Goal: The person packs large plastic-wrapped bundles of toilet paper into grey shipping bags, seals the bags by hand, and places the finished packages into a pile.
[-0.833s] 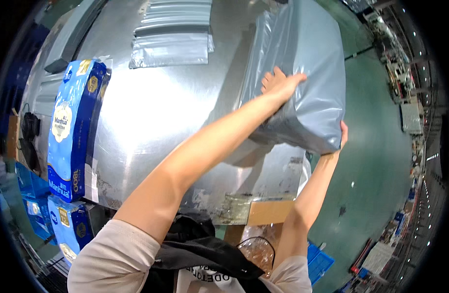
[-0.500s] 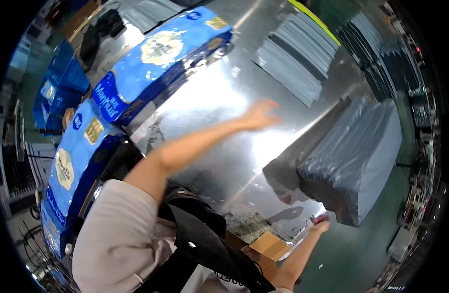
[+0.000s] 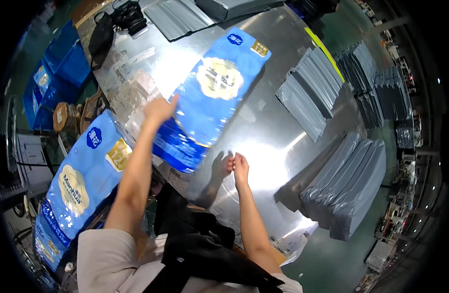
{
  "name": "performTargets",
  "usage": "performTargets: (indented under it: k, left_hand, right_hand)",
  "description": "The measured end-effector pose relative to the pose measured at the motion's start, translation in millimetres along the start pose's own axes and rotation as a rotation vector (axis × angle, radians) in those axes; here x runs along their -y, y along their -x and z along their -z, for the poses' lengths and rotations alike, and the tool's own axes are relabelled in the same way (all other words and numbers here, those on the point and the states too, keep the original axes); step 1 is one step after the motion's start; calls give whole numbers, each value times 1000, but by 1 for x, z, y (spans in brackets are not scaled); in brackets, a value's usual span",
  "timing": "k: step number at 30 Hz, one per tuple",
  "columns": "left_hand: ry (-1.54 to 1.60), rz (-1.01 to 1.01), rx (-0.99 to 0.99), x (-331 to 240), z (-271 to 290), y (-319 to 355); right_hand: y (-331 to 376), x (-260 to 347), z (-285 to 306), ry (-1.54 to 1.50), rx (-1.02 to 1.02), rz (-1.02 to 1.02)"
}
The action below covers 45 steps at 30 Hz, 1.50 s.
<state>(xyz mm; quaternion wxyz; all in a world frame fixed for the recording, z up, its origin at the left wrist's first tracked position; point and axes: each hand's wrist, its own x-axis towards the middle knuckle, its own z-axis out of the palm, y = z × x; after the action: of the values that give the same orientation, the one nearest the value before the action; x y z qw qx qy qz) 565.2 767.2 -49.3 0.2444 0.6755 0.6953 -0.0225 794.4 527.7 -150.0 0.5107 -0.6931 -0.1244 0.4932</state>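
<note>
A large blue plastic-wrapped pack (image 3: 212,110) with a cream label lies slanted across the metal table. My left hand (image 3: 160,110) is closed on the left edge of this pack, near its darker blue end; its thumb reaches over the edge. To the right of that end, my right hand (image 3: 239,168) is over the table, apart from the pack. Its fingers are curled together, and whatever they may hold is hidden. A second blue pack (image 3: 90,171) of the same look is at the left, beside my left forearm.
Grey plastic bags lie stacked on the table's right side (image 3: 310,90), with another grey pile (image 3: 344,183) at the right edge. More grey bags (image 3: 180,17) and a black strapped item (image 3: 126,19) are at the back. Left of the table stands a blue bin (image 3: 53,80).
The blue pack has shifted right and turned on the table. My left hand has come back from mid-table onto its edge. My right hand has moved from the table's near right edge toward the middle.
</note>
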Motion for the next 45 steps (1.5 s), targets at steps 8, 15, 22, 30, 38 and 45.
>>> performTargets:
  k: [8,15,22,30,38,45]
  left_hand:
    - [1878,348,471,-12,-142,42]
    - [1607,-207,785,-90,-52,77]
    - [1156,-383,708,-88,-195,133]
    - [580,-480,560,-160,-202,53]
    - [-379,-1392,-55,-446,-238,-73]
    - [-416,-1433,-46,-498,-254,-110]
  right_hand:
    - [-33,33,-3,-3,-27,-58]
    - [63,127,30,-237,73,8]
    - [120,22,112,-123,-244,-46]
    - [62,30,208,216,-492,35]
    - [-204,206,274,1172,-612,793]
    - [-212,221,236,1040,-653,670]
